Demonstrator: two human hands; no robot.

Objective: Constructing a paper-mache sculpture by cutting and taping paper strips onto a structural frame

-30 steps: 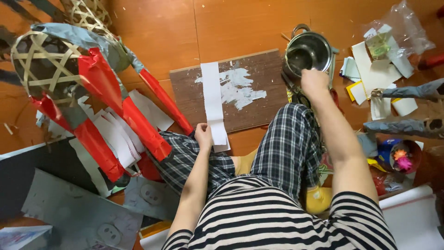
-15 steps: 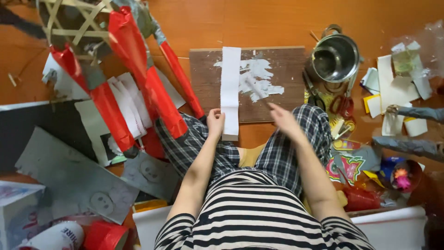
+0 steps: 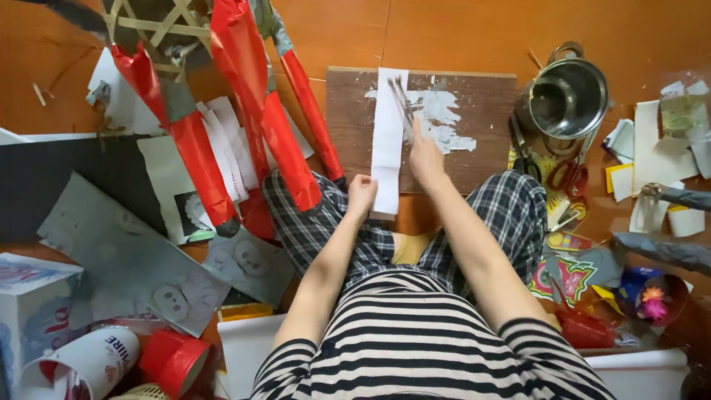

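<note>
- The orange-brown floor (image 3: pixel 459 33) carries everything; the person sits on it in checked trousers and a striped top.
- A bamboo-framed figure wrapped in red and grey paper (image 3: pixel 244 111) lies at upper left; since the earlier picture it sits higher in the view.
- One dark wooden board (image 3: pixel 489 141), smeared with white paste, lies ahead of the knees.
- One grey printed sheet (image 3: pixel 118 259) with round pale marks lies at the left, a smaller one beside it.
- One white box with red and blue print (image 3: pixel 33 311) stands at the lower left corner; beside it lies one white paper cup with red lettering (image 3: pixel 81 367) and one red cup (image 3: pixel 174 359).
- One steel pot (image 3: pixel 569 96) stands right of the board.
- One long white paper strip (image 3: pixel 388 141) lies along the board's left part, its near end over the edge.
- The left hand (image 3: pixel 361 194) pinches the strip's near end, its grip closed on the paper.
- The right hand (image 3: pixel 425 157) is closed around a thin brush (image 3: pixel 402 100) laid over the strip; half a second ago it was lower and to the right of the strip.
</note>
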